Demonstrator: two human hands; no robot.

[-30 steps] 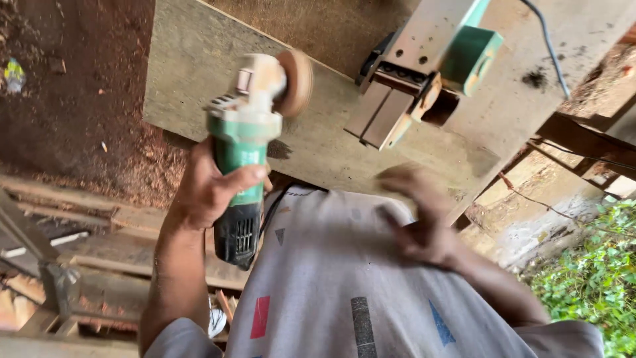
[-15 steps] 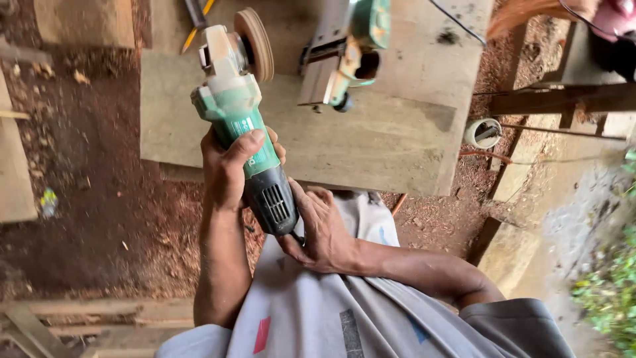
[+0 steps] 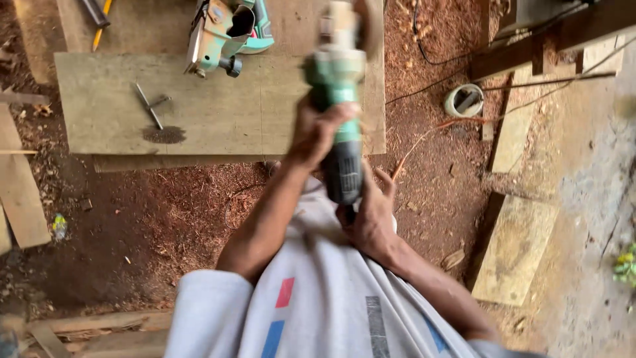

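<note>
My left hand (image 3: 319, 131) grips the green middle of an angle grinder (image 3: 336, 74), held up in front of me with its disc end away from me. The tool is blurred. My right hand (image 3: 372, 215) cups the black tail end of the grinder (image 3: 345, 174), fingers lying along its side, just above my pale shirt (image 3: 318, 311). Both hands hang over the sawdust ground, at the near right corner of a wide wooden board (image 3: 218, 109).
On the board lie a green and grey electric planer (image 3: 225, 26), a small metal key (image 3: 150, 106) and a dark dust patch (image 3: 163, 135). A white tape roll (image 3: 464, 99) and cables lie at the right. Planks lie at the left (image 3: 20, 192) and right (image 3: 513, 248).
My right hand left my shirt and came up to the grinder's tail. The grinder and both hands now sit further right in view, and the board and planer have slid left.
</note>
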